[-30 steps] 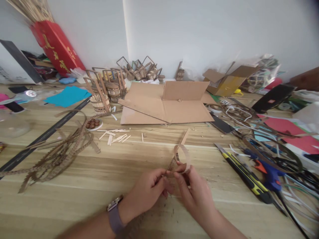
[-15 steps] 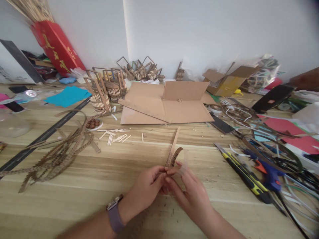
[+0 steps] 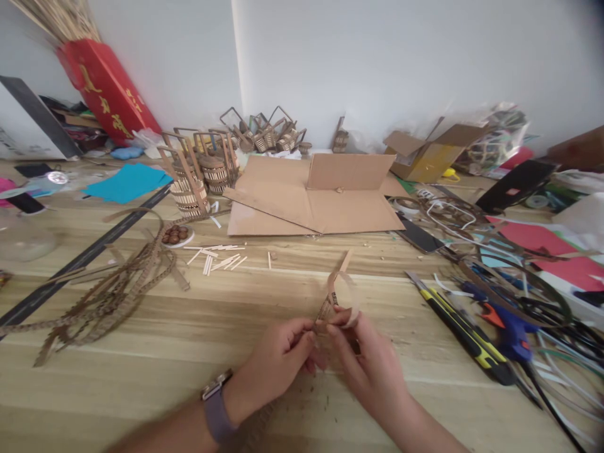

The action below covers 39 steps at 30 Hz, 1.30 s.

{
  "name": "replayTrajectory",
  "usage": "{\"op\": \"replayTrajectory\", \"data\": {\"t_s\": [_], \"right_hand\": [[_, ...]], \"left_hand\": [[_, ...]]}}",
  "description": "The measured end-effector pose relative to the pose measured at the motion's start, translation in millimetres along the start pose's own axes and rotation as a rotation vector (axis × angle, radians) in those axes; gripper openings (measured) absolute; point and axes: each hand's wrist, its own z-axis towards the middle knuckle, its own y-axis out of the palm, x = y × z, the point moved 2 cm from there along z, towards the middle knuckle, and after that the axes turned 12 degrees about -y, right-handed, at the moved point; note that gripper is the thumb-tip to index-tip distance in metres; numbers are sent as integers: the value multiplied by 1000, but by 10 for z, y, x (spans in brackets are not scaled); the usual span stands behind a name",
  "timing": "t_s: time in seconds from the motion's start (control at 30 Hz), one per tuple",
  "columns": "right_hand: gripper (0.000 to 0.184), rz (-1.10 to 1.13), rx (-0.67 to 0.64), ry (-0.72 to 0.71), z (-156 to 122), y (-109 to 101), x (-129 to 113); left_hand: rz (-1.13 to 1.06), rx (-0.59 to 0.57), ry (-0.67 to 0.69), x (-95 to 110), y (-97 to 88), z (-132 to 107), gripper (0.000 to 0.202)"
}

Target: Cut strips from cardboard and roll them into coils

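While the left hand (image 3: 280,352) and the right hand (image 3: 372,362) meet low over the wooden surface (image 3: 212,299), the head view shows a thin brown cardboard strip (image 3: 331,289) between them. Half a second ago, the hands were closer and the strip curled down over the right hand; now they are a bit apart and the curl makes a rounder loop. It seems the strip is being bent bit by bit. Each grip is almost closed: the left thumb and finger pinch the strip, and the right ones pinch it just beside them. The strip has dark print on it, and its straight end points up and away. The loop's right side looks pale and blurry; I cannot tell if it is cardboard or tape.
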Motion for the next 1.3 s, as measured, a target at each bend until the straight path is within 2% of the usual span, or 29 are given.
{"op": "replayTrajectory", "data": {"t_s": [0.1, 0.33, 0.57, 0.87, 1.07, 1.3], "right_hand": [[15, 29, 12, 41, 2, -5, 15], [13, 5, -50, -90, 4, 9, -16], [9, -45, -18, -180, 9, 39, -31], [12, -22, -38, -42, -29, 32, 21], [15, 110, 3, 104, 7, 2, 18], [13, 98, -30, 41, 0, 14, 10]], "left_hand": [[-3, -4, -13, -19, 2, 7, 41], [-73, -25, -21, -34, 12, 33, 42], [-111, -12, -12, -38, 1, 34, 42], [-54, -30, 5, -8, 5, -7, 42], [-19, -31, 8, 31, 3, -12, 43], [-88, -17, -23, -27, 4, 21, 43]]}}
